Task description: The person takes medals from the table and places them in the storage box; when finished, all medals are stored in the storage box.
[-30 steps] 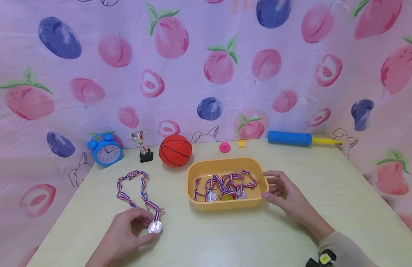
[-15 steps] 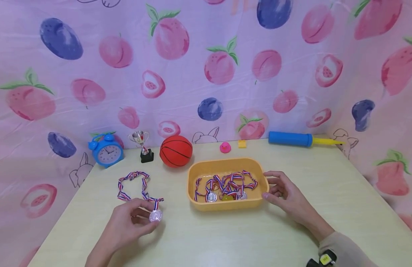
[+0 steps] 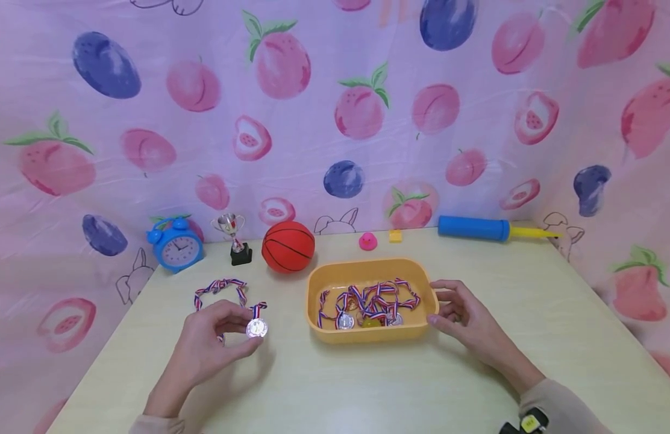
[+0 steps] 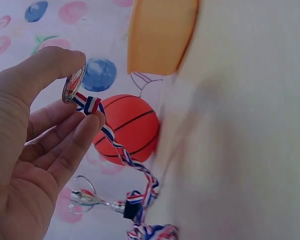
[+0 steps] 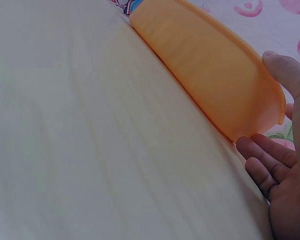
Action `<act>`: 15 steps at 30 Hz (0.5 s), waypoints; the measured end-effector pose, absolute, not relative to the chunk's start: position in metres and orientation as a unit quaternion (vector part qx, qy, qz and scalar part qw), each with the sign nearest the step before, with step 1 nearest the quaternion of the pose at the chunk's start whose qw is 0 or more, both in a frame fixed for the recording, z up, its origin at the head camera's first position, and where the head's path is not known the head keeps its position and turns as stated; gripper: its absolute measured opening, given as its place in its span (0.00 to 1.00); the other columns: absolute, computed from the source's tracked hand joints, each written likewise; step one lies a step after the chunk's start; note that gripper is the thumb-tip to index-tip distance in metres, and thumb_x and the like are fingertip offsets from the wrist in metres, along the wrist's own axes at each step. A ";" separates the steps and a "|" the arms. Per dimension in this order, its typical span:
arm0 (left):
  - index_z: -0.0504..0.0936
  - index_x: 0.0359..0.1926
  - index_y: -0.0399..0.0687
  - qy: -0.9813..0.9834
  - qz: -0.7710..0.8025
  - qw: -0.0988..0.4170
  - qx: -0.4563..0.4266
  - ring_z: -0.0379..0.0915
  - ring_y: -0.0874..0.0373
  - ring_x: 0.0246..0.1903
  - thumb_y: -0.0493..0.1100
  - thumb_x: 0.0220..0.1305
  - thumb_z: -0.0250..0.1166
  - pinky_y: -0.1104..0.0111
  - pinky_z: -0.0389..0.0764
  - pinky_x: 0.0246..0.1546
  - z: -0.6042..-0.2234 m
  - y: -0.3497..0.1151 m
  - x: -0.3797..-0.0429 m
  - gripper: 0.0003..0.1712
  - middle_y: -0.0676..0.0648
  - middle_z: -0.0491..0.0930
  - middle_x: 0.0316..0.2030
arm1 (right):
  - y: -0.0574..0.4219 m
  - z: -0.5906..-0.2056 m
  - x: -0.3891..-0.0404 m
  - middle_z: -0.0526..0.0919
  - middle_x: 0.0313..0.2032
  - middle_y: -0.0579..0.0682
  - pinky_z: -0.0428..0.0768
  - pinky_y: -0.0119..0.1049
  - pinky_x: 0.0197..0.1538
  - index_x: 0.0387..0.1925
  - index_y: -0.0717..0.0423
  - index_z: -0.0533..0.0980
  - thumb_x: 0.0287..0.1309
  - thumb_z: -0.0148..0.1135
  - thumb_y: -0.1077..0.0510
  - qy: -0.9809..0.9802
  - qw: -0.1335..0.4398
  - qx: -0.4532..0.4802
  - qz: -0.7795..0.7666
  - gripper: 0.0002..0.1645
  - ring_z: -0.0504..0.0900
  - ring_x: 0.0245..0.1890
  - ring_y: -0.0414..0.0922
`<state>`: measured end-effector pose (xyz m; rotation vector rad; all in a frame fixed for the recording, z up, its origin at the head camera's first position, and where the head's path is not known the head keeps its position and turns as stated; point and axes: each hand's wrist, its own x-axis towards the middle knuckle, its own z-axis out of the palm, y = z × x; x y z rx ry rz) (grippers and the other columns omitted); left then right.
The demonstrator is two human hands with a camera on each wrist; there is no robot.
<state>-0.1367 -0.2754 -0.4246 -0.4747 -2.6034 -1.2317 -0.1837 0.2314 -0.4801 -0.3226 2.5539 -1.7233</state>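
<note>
In the head view my left hand (image 3: 212, 337) pinches a silver medal (image 3: 256, 328) by its edge, raised above the table. Its red, white and blue ribbon (image 3: 221, 284) trails behind the hand onto the tabletop. In the left wrist view the thumb and fingertips meet at the medal (image 4: 74, 84), and the ribbon (image 4: 121, 150) hangs down from it. My right hand (image 3: 470, 322) touches the right end of a yellow-orange plastic basin (image 3: 362, 337), thumb at its rim, fingers relaxed beside the wall. Several ribboned medals (image 3: 346, 320) lie tangled inside the basin.
Along the back stand a blue alarm clock (image 3: 178, 247), a small trophy cup (image 3: 234, 238) and a red toy basketball (image 3: 288, 247). Farther right are a pink rubber duck (image 3: 367, 241), a yellow block (image 3: 395, 235) and a blue hand pump (image 3: 476, 229). A printed curtain (image 3: 291, 181) hangs behind.
My left hand has lifted the medal off the table and moved it away from me, slightly right, with the ribbon slackening behind. The right hand and basin stay in place.
</note>
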 end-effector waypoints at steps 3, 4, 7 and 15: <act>0.89 0.47 0.50 -0.877 -0.426 0.126 -0.181 0.92 0.61 0.40 0.34 0.52 0.90 0.70 0.92 0.49 -0.416 -0.274 -0.142 0.24 0.53 0.90 0.44 | 0.231 -0.481 -0.184 0.80 0.71 0.60 0.85 0.29 0.54 0.79 0.41 0.67 0.74 0.75 0.47 0.822 0.025 -0.104 -0.559 0.40 0.82 0.56 0.56; 0.89 0.47 0.49 -0.875 -0.428 0.129 -0.185 0.92 0.61 0.40 0.34 0.51 0.90 0.70 0.92 0.49 -0.414 -0.273 -0.144 0.24 0.53 0.89 0.44 | 0.231 -0.481 -0.184 0.80 0.71 0.60 0.85 0.29 0.54 0.79 0.40 0.67 0.74 0.75 0.47 0.822 0.026 -0.104 -0.560 0.40 0.82 0.56 0.56; 0.89 0.48 0.50 -0.874 -0.427 0.133 -0.190 0.92 0.61 0.41 0.34 0.51 0.90 0.72 0.91 0.49 -0.405 -0.270 -0.149 0.25 0.52 0.89 0.46 | 0.230 -0.481 -0.184 0.79 0.72 0.60 0.85 0.29 0.54 0.79 0.41 0.67 0.74 0.76 0.47 0.820 0.027 -0.104 -0.562 0.40 0.82 0.56 0.56; 0.90 0.50 0.51 -0.878 -0.408 0.153 -0.197 0.91 0.61 0.43 0.38 0.53 0.91 0.74 0.90 0.51 -0.381 -0.260 -0.165 0.25 0.53 0.88 0.48 | 0.231 -0.480 -0.184 0.80 0.72 0.61 0.85 0.29 0.54 0.79 0.40 0.67 0.74 0.76 0.47 0.825 0.021 -0.104 -0.555 0.40 0.83 0.56 0.55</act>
